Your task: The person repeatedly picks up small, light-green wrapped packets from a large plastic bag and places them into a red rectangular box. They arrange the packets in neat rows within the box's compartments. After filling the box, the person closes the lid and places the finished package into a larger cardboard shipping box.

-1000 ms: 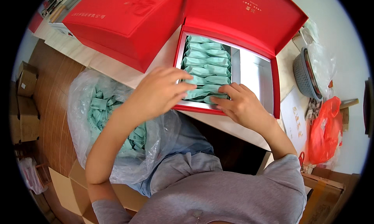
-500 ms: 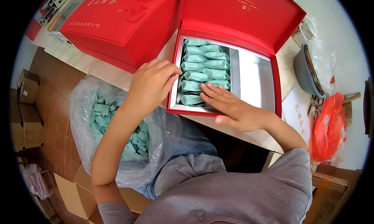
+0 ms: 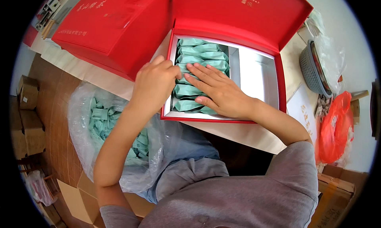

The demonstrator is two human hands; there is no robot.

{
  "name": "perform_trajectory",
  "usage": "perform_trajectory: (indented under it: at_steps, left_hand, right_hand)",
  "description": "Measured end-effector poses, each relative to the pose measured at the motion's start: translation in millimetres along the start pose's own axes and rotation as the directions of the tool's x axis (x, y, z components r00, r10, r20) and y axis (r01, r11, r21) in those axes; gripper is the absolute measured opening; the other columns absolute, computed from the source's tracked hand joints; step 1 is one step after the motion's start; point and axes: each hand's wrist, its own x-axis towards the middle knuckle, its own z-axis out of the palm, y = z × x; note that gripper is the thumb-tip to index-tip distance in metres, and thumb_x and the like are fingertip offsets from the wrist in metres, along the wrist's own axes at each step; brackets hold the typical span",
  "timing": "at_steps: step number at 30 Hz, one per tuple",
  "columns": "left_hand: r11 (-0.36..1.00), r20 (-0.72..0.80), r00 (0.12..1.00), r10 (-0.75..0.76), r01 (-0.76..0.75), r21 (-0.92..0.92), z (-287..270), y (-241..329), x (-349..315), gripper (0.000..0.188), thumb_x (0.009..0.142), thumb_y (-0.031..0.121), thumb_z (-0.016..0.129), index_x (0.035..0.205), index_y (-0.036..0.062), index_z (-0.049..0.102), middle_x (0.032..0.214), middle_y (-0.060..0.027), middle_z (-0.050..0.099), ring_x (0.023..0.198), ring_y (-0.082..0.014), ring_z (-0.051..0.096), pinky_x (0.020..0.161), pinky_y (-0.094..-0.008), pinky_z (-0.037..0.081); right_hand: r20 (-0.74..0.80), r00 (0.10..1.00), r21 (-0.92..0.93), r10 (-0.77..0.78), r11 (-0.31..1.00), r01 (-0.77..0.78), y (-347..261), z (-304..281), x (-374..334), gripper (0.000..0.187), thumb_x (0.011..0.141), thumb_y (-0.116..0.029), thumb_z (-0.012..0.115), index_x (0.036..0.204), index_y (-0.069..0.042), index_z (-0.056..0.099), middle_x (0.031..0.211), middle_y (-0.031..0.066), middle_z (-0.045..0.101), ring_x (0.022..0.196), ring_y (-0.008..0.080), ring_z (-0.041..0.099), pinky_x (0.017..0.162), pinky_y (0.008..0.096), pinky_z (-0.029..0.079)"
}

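An open red gift box (image 3: pixel 282 89) with a silver inner tray lies on the table, its lid tipped back. Several pale green foil packets (image 3: pixel 202 55) stand in a row in the left compartment; the right compartment (image 3: pixel 258 75) shows bare white and silver. My right hand (image 3: pixel 218 89) rests flat across the middle packets, palm down, fingers stretched and slightly apart. At the box's left rim, my left hand (image 3: pixel 155 79) is closed with curled fingers against the packets' left ends. Its fingertips are partly hidden, and I cannot make out what they grip.
A closed red box (image 3: pixel 107 29) stands left of the open one. Beside my lap, a clear plastic bag (image 3: pixel 81 121) holds many loose green packets (image 3: pixel 101 119). To the right are a grey basket (image 3: pixel 311 71), a red plastic bag (image 3: pixel 335 128) and a white printed sheet (image 3: pixel 299 109).
My right hand has slid up and left over the packets, from the nearest ones to the middle. My left hand stays by the left rim. The open box sits slightly farther left in view.
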Motion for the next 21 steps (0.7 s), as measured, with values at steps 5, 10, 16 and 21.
perform_trajectory:
  at_steps: [5,10,16,21]
  left_hand:
    - [0.980,0.103,0.982,-0.161,0.172,-0.105,-3.3,7.3,3.8,0.015,0.075,0.000,0.063,0.086,0.0050,0.055,0.079,-0.0054,0.061,0.083,-0.0227,0.058,0.070,-0.0362,0.047]
    - [0.965,0.214,0.956,-0.199,0.229,-0.126,-11.5,14.3,7.8,0.021,0.077,0.000,0.062,0.095,0.0070,0.056,0.086,-0.0051,0.061,0.091,-0.0244,0.055,0.080,-0.0387,0.043]
    - [0.999,0.026,0.999,-0.041,0.041,0.017,2.3,27.1,31.9,0.045,0.089,0.022,0.054,0.130,0.0038,0.046,0.128,-0.0158,0.050,0.124,-0.0298,0.042,0.102,-0.0434,0.032]
    - [0.993,0.228,0.974,0.002,-0.029,0.113,57.9,19.3,55.4,0.078,0.094,0.055,0.039,0.146,0.0000,0.022,0.151,-0.0181,0.026,0.142,-0.0293,0.018,0.116,-0.0464,0.011]
  right_hand:
    - [-0.074,0.997,-0.082,-0.023,0.996,0.017,1.1,7.9,1.0,0.051,0.097,-0.037,0.045,0.141,-0.012,0.040,0.149,0.0169,0.029,0.138,0.0319,0.028,0.114,0.0458,0.020]
    - [-0.147,0.987,0.053,-0.065,0.996,0.074,8.4,11.4,1.2,0.045,0.095,-0.035,0.048,0.132,-0.010,0.050,0.147,0.0170,0.034,0.136,0.0327,0.031,0.111,0.0462,0.024]
    - [-0.545,0.776,0.163,0.316,0.949,-0.271,65.2,-26.7,7.4,0.010,0.078,-0.006,0.064,0.087,-0.001,0.064,0.082,0.0129,0.063,0.082,0.0312,0.058,0.073,0.0414,0.048]
    - [-0.374,0.870,0.079,0.320,0.946,-0.314,93.5,-27.7,20.5,0.013,0.077,-0.003,0.065,0.089,0.000,0.063,0.077,0.0129,0.065,0.072,0.0287,0.062,0.066,0.0362,0.050]
